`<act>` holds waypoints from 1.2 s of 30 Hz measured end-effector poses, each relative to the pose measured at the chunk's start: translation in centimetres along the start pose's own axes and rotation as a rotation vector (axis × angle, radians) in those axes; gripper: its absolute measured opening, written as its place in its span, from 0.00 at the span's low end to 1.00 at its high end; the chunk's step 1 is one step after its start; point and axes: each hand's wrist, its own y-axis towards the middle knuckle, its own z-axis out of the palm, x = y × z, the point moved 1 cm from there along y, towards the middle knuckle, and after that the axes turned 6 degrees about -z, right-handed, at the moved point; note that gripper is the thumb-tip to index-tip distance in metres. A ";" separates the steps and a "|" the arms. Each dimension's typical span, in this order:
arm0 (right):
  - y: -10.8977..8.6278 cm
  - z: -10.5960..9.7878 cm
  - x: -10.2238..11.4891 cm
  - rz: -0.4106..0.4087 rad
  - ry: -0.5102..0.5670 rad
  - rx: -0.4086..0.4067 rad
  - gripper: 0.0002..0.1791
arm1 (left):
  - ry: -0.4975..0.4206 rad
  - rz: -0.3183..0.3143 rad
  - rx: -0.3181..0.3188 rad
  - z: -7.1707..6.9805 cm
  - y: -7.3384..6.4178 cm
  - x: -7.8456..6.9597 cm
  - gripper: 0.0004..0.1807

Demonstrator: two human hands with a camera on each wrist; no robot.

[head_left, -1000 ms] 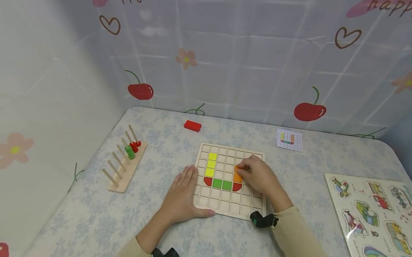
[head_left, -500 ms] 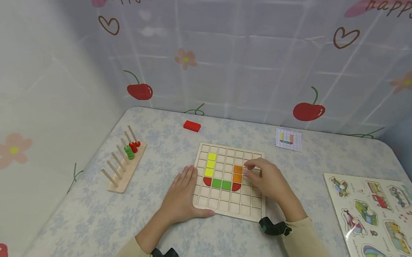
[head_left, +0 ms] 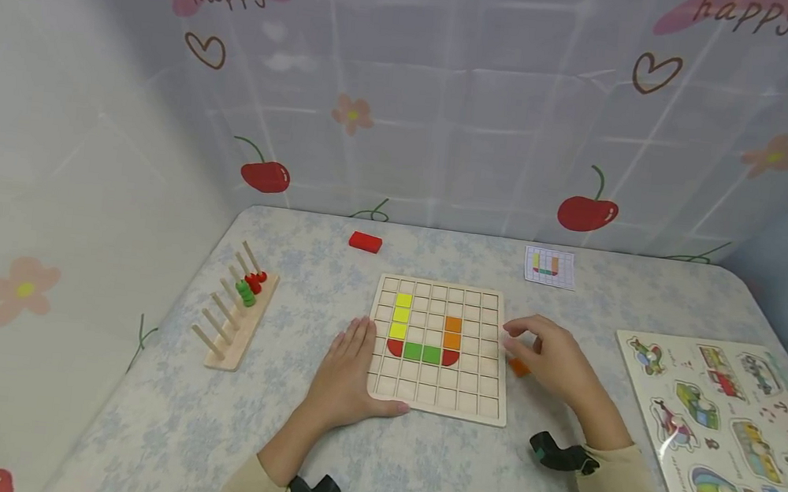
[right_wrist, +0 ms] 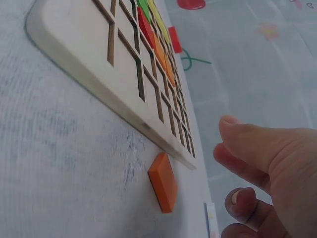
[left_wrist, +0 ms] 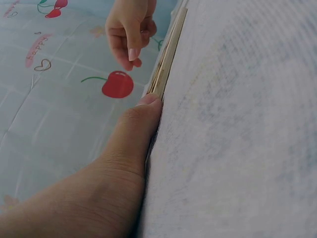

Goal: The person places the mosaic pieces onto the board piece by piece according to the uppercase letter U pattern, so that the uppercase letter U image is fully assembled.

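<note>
A square wooden grid board (head_left: 474, 380) lies mid-table. Set in its cells are a column of yellow squares (head_left: 401, 315), two green squares (head_left: 422, 352), two red rounded corner pieces (head_left: 450, 358) and two orange squares (head_left: 453, 332), forming a U. My left hand (head_left: 346, 376) rests at the board's left side, fingers straight along the edge and thumb at the front-left corner. Just past the board's right edge hovers my right hand (head_left: 550, 360), fingers loosely bent, with nothing between thumb and fingertips. Below it, a loose orange tile (right_wrist: 163, 182) lies on the table beside the board.
Behind the board lie a red block (head_left: 365, 242) and a small pattern card (head_left: 549, 267) showing a similar U. To the left stands a wooden peg rack (head_left: 244, 327) with green and red beads. A picture puzzle board (head_left: 723, 452) covers the right side.
My right hand has let go of the upper orange square in the board and moved right, off the board, above the loose orange tile. The left hand stays in place.
</note>
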 end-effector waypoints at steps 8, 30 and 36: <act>-1.4 -0.7 -1.3 -0.019 0.003 -0.036 0.14 | 0.001 -0.002 -0.001 0.0 0.0 0.0 0.77; -1.9 -0.6 -1.9 -0.021 -0.015 -0.046 0.13 | -0.011 -0.006 -0.001 -0.1 0.0 -0.1 0.77; -2.1 -0.5 -2.1 -0.021 -0.021 -0.029 0.14 | -0.021 -0.006 -0.001 -0.1 -0.1 -0.1 0.76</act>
